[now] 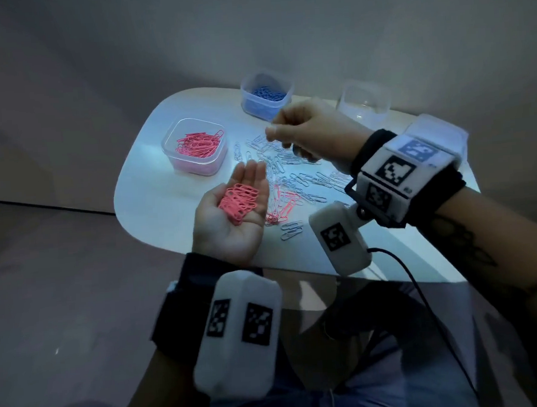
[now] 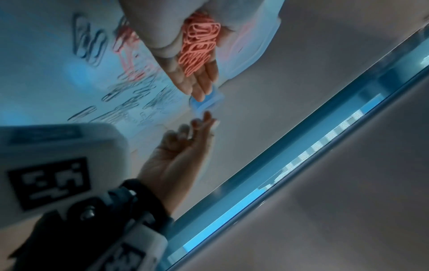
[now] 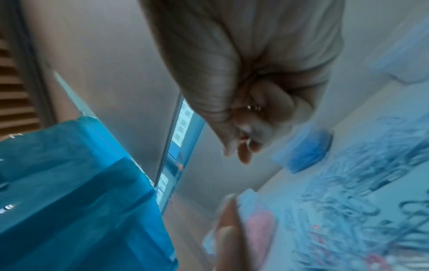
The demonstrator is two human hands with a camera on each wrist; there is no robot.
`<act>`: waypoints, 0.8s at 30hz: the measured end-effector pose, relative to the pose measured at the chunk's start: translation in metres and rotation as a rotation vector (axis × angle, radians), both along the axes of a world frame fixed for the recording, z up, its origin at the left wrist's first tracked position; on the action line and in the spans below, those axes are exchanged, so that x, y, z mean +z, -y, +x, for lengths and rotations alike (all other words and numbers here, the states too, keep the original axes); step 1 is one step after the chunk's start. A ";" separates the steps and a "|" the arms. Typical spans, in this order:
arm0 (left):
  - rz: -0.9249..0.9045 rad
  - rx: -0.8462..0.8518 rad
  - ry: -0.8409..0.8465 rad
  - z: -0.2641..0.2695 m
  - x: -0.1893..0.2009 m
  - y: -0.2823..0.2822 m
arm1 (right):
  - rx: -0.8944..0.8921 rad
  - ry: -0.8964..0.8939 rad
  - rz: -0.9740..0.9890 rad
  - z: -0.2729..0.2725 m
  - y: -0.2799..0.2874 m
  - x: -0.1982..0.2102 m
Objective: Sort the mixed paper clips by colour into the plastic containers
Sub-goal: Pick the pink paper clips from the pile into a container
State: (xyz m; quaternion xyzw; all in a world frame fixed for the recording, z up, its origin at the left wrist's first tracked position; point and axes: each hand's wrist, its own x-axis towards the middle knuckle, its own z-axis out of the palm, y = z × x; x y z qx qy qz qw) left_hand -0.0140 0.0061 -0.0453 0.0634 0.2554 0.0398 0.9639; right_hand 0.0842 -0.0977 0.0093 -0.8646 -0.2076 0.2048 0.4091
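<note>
My left hand [image 1: 228, 234] lies palm up over the white table [image 1: 154, 204], fingers straight, carrying a heap of pink clips [image 1: 240, 202], which also shows in the left wrist view as pink clips [image 2: 199, 47]. My right hand [image 1: 303, 128] hovers above the mixed pile of pale and pink clips [image 1: 294, 176], fingers curled. In the right wrist view the right hand [image 3: 243, 91] has thumb and fingertips pinched on what looks like a small clip [image 3: 248, 142]; its colour is unclear. A pink-clip container [image 1: 195, 163] stands left, a blue-clip container [image 1: 266, 109] behind, and an empty clear container [image 1: 363, 103] at back right.
Loose pale clips [image 1: 292, 230] lie near the table's front edge beside my left hand. A white box [image 1: 435, 130] sits at the right behind my right wrist. A black cable [image 1: 424, 300] runs from the wrist camera across my lap. Floor surrounds the small table.
</note>
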 end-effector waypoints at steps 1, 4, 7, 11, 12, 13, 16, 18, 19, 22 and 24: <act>0.013 0.024 -0.007 -0.003 0.000 -0.006 | 0.037 0.010 -0.105 0.003 -0.002 -0.005; 0.047 0.072 -0.032 -0.011 -0.001 -0.021 | 0.196 0.066 -0.411 0.005 -0.011 -0.022; 0.054 0.094 -0.039 -0.016 0.000 -0.026 | 0.186 0.055 -0.469 0.008 -0.011 -0.026; 0.040 0.083 -0.036 -0.017 -0.001 -0.020 | 0.177 0.239 -0.574 0.015 -0.009 -0.025; 0.039 0.074 -0.038 -0.017 -0.002 -0.019 | 0.181 0.272 -0.549 0.015 -0.012 -0.026; 0.039 0.066 -0.039 -0.016 -0.002 -0.018 | 0.197 0.273 -0.519 0.014 -0.016 -0.026; 0.034 0.058 -0.032 -0.017 -0.003 -0.019 | 0.258 0.236 -0.518 0.013 -0.025 -0.030; 0.027 0.067 -0.029 -0.018 -0.003 -0.022 | 0.249 0.249 -0.564 0.017 -0.026 -0.033; 0.018 0.074 -0.026 -0.018 -0.003 -0.024 | 0.232 0.261 -0.576 0.019 -0.026 -0.034; 0.015 0.076 -0.028 -0.019 -0.003 -0.025 | 0.153 0.288 -0.549 0.021 -0.029 -0.035; 0.020 0.068 -0.035 -0.019 -0.003 -0.024 | 0.140 0.253 -0.564 0.020 -0.035 -0.038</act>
